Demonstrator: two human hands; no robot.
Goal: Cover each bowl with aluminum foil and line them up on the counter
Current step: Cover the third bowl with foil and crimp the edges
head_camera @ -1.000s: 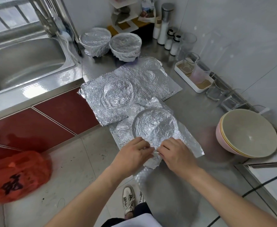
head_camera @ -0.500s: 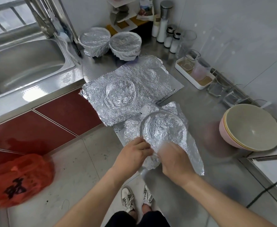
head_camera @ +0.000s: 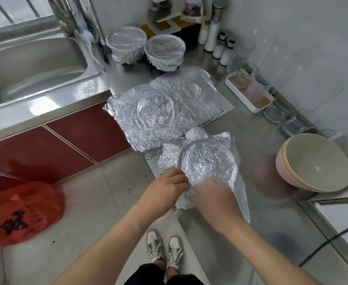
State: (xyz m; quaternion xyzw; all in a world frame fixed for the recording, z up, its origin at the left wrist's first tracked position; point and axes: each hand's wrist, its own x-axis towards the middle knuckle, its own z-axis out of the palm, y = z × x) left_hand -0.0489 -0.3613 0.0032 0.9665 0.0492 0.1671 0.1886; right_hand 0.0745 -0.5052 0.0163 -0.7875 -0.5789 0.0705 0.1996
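A foil-covered bowl (head_camera: 209, 161) sits near the counter's front edge, tilted toward me, its foil hanging loose on the right. My left hand (head_camera: 165, 189) grips the foil at the bowl's near left rim. My right hand (head_camera: 212, 199) is blurred and curls over the crumpled foil at the near rim. Two foil-wrapped bowls (head_camera: 125, 45) (head_camera: 165, 51) stand side by side at the back of the counter. A flat foil sheet (head_camera: 160, 114) with round bowl imprints lies between them and the bowl in my hands. Stacked bare bowls (head_camera: 315, 163) sit at the right.
A steel sink (head_camera: 31, 64) is at the left. A white tray (head_camera: 249, 92) with cups, glass jars and spice bottles line the right wall. A red plastic bag (head_camera: 18, 212) hangs at lower left. My shoes (head_camera: 165, 246) stand on the floor below.
The bowl has tipped up toward me and shifted right. Both hands have pressed the near foil edge down and under the rim.
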